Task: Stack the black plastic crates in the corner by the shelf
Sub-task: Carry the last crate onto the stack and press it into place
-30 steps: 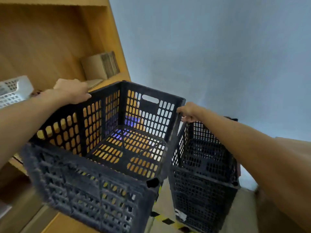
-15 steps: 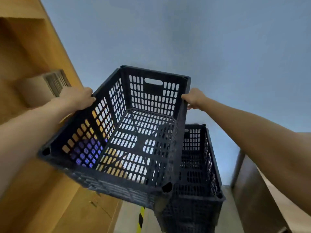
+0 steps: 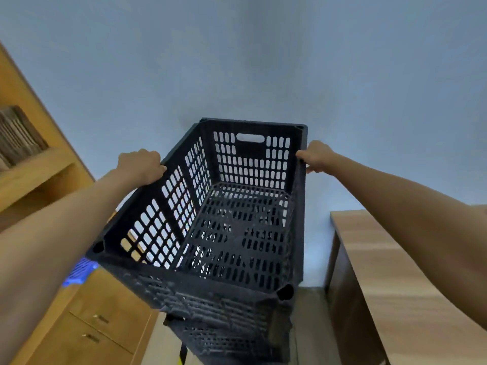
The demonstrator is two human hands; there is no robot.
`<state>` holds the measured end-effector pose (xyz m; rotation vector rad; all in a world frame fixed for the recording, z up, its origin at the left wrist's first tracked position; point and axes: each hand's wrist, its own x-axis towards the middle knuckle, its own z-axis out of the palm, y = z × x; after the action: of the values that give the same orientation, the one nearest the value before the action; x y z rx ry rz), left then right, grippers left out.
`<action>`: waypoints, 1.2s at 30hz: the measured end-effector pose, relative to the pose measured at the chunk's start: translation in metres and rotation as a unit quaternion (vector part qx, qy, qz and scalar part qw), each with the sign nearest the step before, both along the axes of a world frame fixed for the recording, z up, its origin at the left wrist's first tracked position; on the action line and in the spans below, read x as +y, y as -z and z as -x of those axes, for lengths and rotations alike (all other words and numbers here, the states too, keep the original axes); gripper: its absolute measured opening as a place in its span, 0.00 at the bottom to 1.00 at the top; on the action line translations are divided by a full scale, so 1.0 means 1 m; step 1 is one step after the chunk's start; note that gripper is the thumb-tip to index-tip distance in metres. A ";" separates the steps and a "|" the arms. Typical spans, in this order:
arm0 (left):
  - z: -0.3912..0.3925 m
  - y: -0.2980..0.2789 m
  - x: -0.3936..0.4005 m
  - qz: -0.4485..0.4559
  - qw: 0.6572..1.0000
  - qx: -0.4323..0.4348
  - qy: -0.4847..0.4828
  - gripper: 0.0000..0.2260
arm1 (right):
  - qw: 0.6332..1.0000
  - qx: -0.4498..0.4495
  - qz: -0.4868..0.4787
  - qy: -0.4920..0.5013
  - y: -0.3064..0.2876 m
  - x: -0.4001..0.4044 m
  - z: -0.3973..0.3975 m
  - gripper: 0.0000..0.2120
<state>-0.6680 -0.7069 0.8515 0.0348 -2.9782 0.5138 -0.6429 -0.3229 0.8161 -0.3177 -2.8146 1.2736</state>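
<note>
I hold an empty black perforated plastic crate (image 3: 237, 227) in front of me, tilted slightly down toward me. My left hand (image 3: 141, 164) grips its left rim, my right hand (image 3: 315, 156) grips its right rim. Directly beneath it sits a second black crate (image 3: 226, 338) on the floor against the blue wall; only its near wall and lower part show under the held crate. I cannot tell whether the two crates touch.
A wooden shelf unit with drawers (image 3: 87, 320) stands on the left, with cardboard (image 3: 18, 135) on a shelf and a blue basket (image 3: 79, 272) on its counter. A wooden table (image 3: 395, 272) stands on the right. Yellow-black floor tape (image 3: 181, 356) peeks out below.
The held crate has swung right, from beside the shelf to directly over the floor crate, and come lower. Both hands keep their grip on the rims.
</note>
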 end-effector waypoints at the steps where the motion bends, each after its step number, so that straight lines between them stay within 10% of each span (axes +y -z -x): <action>1: 0.001 0.012 0.005 -0.003 1.000 -0.014 -0.002 0.16 | 1.000 -0.009 0.000 -0.002 0.007 0.004 0.002 0.13; 24: 0.031 0.067 -0.036 -0.022 1.000 -0.016 -0.009 0.16 | 0.999 0.003 0.036 0.005 0.051 -0.036 0.094 0.08; 36: 0.035 0.069 -0.049 -0.065 0.997 -0.040 -0.017 0.19 | 0.998 0.009 0.030 0.061 0.069 -0.058 0.108 0.22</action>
<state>-0.7026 -0.7564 0.7827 0.0773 -3.0898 0.3307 -0.7507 -0.3812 0.7473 -0.4711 -2.6988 1.3296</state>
